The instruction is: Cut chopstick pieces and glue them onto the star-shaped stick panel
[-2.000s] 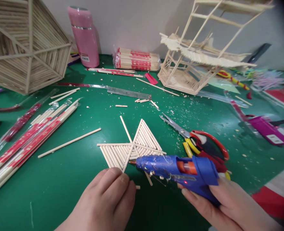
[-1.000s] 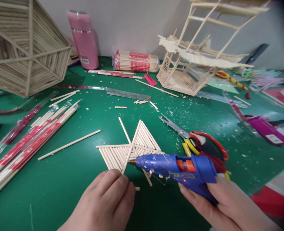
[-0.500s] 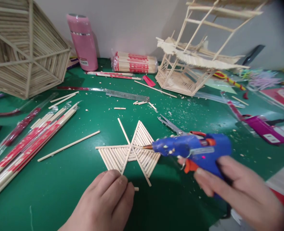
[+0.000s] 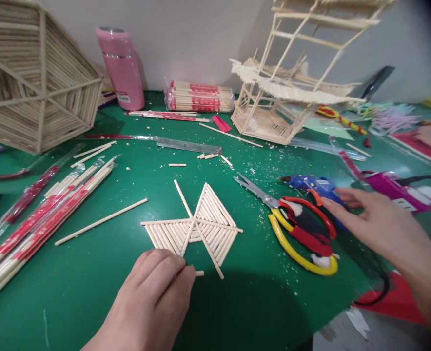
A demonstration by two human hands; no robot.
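Step in hand, as judged: handling the glue gun [image 4: 306,183] beside the scissors [image 4: 299,234], away from the flat stick panel [image 4: 215,214] on the bench [image 4: 84,278]. Left hand [image 4: 149,287]: fingers closed on the panel's near edge. Right hand [image 4: 383,224]: fingers at the gun's handle; grip or release cannot be told. Next move calls for a steady panel and fingers clear of the nozzle. Pink bottle [image 4: 120,68] label: illegible; no brand readable.

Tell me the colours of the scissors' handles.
One handle is red and the other yellow on the scissors, seen best in the head view.
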